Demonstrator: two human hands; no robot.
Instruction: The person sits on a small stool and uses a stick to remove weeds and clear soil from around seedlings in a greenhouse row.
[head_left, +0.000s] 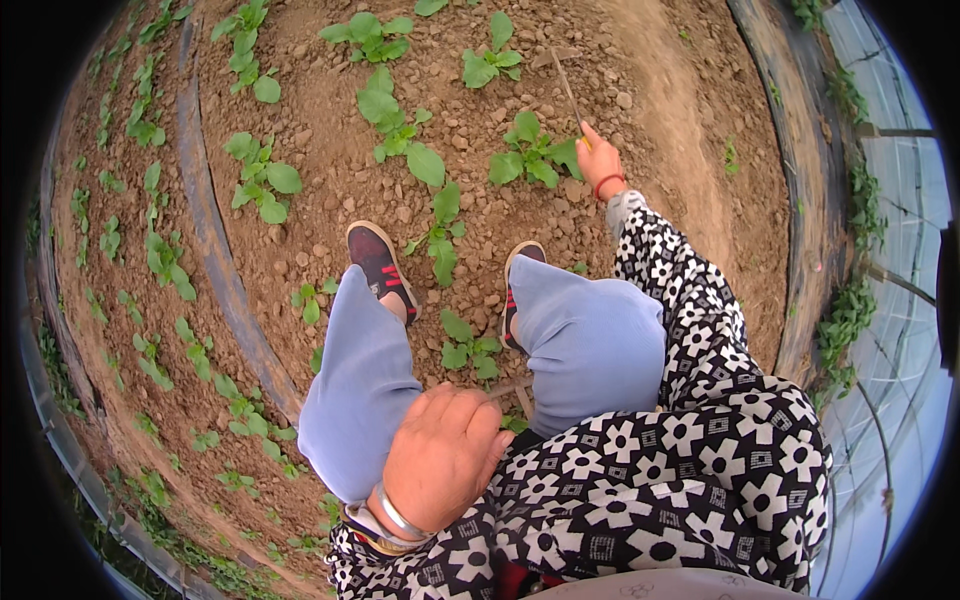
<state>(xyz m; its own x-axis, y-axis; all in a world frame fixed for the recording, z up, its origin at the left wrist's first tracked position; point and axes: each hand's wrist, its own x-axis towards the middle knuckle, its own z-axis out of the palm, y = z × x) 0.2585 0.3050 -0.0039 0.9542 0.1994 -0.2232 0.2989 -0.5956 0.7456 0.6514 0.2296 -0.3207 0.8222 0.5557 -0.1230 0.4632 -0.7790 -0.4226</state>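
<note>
My right hand (598, 157) is closed around the handle of a small hand hoe (567, 88), arm stretched forward. The hoe's thin shaft runs up to a flat metal blade lying at the soil, right of a leafy green seedling (491, 61). Just left of my right hand grows another broad-leaved seedling (531, 154). My left hand (442, 454), with a silver bangle at the wrist, rests back upward near my left knee; it shows no tool, and its fingertips are hidden.
More seedlings (262, 180) grow in rows in cloddy brown soil. Between my shoes stands a small plant (469, 346). A dark plastic strip (214, 217) crosses the left side; another sheet edge (780, 142) lies right, before a clear film wall (904, 217) with poles.
</note>
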